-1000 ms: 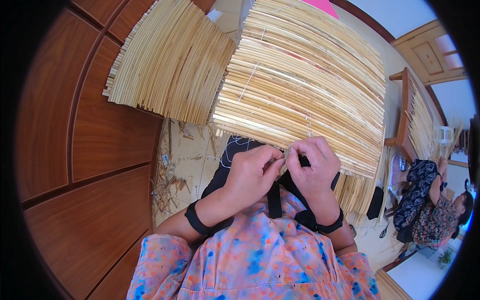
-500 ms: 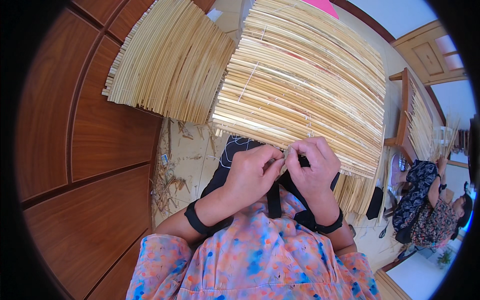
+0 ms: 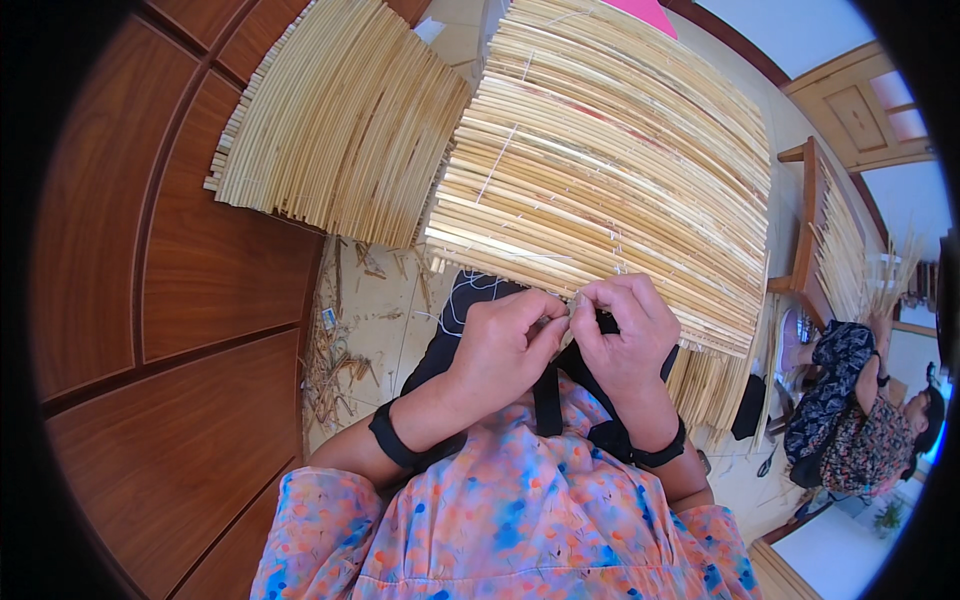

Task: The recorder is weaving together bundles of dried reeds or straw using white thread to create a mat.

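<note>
Head view: the stalk mat (image 3: 600, 170) lies directly in front of me, its near edge above my lap and its stalks running roughly crosswise. Completed portion, as judged: the stalks lie side by side in a broad sheet, with rows of short white stitches visible across it. Open portion: a loose length of thread (image 3: 443, 322) hangs in curls over my dark trousers (image 3: 432, 362), left of the hands, so I judge the binding at the near edge unfinished. My left hand (image 3: 567, 314) and right hand (image 3: 577, 304) meet just at that edge, each closed thumb to forefinger; the pinch points are too small to read, and I cannot tell whether thread is held between them. A second sheet of stalks (image 3: 335, 130) lies to the left, against the mat's side; its binding cannot be assessed from here. Stalk scraps (image 3: 335, 375) litter the floor (image 3: 398, 340) below it.
</note>
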Tool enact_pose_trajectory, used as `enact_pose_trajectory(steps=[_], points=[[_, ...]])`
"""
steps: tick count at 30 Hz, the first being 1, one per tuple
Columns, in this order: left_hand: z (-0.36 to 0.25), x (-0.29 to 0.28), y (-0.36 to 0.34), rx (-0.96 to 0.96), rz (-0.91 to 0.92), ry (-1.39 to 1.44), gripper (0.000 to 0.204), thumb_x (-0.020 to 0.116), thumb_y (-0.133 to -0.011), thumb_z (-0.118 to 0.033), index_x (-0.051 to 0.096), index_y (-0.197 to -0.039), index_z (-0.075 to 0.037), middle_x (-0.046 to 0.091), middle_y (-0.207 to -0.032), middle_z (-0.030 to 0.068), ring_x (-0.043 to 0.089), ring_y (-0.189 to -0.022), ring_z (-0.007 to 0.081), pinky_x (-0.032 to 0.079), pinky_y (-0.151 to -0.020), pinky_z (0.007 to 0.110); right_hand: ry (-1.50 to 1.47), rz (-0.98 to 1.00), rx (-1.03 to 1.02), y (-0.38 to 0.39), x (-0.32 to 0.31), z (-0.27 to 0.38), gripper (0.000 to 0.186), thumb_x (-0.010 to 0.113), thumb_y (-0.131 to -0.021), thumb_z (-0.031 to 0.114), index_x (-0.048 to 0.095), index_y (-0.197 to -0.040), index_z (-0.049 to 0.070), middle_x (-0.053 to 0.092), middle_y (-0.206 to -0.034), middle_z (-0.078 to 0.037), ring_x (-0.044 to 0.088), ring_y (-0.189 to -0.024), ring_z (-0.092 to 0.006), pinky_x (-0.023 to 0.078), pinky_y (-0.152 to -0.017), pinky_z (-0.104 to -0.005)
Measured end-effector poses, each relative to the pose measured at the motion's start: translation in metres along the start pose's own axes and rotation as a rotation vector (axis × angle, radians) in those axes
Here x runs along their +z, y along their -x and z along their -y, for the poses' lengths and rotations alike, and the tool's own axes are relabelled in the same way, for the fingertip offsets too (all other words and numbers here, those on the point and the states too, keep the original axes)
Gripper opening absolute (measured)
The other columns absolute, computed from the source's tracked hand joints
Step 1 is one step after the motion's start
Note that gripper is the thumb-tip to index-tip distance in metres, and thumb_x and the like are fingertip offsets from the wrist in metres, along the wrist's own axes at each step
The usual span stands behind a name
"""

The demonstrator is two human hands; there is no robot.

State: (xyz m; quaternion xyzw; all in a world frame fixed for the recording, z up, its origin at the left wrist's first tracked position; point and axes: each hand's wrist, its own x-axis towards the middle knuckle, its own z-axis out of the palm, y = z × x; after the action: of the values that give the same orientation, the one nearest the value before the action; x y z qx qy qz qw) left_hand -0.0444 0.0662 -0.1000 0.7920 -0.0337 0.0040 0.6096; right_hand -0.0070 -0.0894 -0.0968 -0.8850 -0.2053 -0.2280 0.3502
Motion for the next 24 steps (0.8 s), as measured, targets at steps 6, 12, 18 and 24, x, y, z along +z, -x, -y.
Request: enact_pose_trajectory(steps=[6,12,18,24], points=[[0.0004,0.0028,0.0004,0.023,-0.037,-0.003,0.006,0.069,-0.084,0.001,0.067,-0.09,0.001,0.068,-0.075,0.0092,0.064,-0.06,0.0119,0.05,-0.054,0.026,-0.001,0.0,-0.011,0.0001,-0.0002,-0.0009,0.014,0.077,-0.066,0.005,0.067,-0.075,0.01,0.06,-0.073,-0.003,0.061,-0.059,-0.0203,0.048,-0.051,-0.0308],[-0.0031,0.004,0.0001,0.094,-0.084,-0.101,0.007,0.069,-0.083,0.001,0.066,-0.089,0.001,0.066,-0.074,0.0116,0.064,-0.06,0.0177,0.049,-0.053,0.029,0.008,0.016,-0.029,-0.0005,-0.0005,-0.0003,0.014,0.076,-0.067,0.006,0.067,-0.077,0.01,0.06,-0.074,-0.003,0.061,-0.06,-0.021,0.048,-0.051,-0.0311],[-0.0008,0.0048,-0.0004,0.161,-0.113,-0.141,0.008,0.068,-0.082,0.002,0.065,-0.089,-0.001,0.065,-0.074,0.0133,0.065,-0.06,0.0233,0.049,-0.053,0.031,0.027,0.035,-0.069,-0.0013,-0.0023,-0.003,0.016,0.077,-0.068,0.006,0.066,-0.079,0.01,0.06,-0.075,-0.004,0.061,-0.06,-0.022,0.048,-0.051,-0.0325],[-0.0063,0.0041,0.0009,0.166,-0.113,-0.176,0.009,0.069,-0.082,0.002,0.065,-0.089,-0.001,0.065,-0.074,0.0137,0.065,-0.06,0.0257,0.05,-0.053,0.033,0.005,0.032,-0.088,-0.0007,-0.0012,-0.003,0.016,0.077,-0.069,0.005,0.065,-0.079,0.009,0.059,-0.075,-0.004,0.061,-0.06,-0.0218,0.047,-0.05,-0.0326]])
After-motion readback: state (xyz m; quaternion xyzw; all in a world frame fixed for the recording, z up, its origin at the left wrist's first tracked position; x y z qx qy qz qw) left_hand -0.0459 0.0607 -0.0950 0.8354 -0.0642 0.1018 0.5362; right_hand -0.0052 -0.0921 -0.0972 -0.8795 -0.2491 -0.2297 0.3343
